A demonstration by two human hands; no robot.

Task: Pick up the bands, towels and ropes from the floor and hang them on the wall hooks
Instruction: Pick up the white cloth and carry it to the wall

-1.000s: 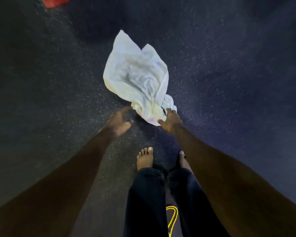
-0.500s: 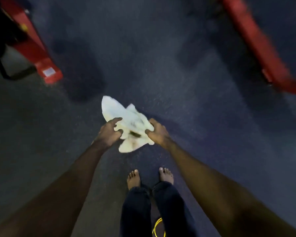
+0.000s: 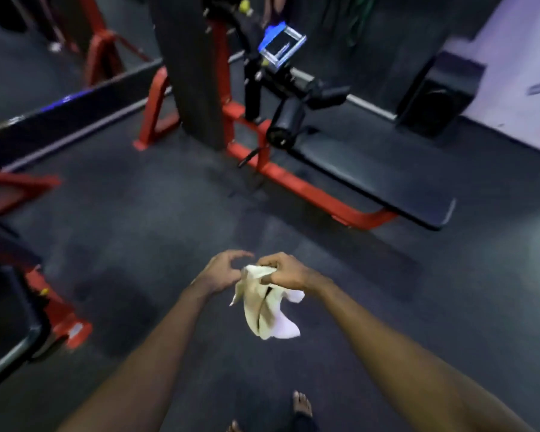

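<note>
The right hand (image 3: 282,272) pinched the towel (image 3: 267,310) by its top, dangling clear of the floor (image 3: 131,232); the left hand (image 3: 220,274) curled at its nine o'clock (grip unclear); that lone pinch might slip, or the tail might snag the bench (image 3: 371,179) at one o'clock.

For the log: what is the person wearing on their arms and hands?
Nothing that shows. The left hand and right hand are ungloved, and both forearms are uncovered to the frame edge, so no sleeves appear. No watch, bracelet or ring is visible, though the picture is slightly blurred.
</note>
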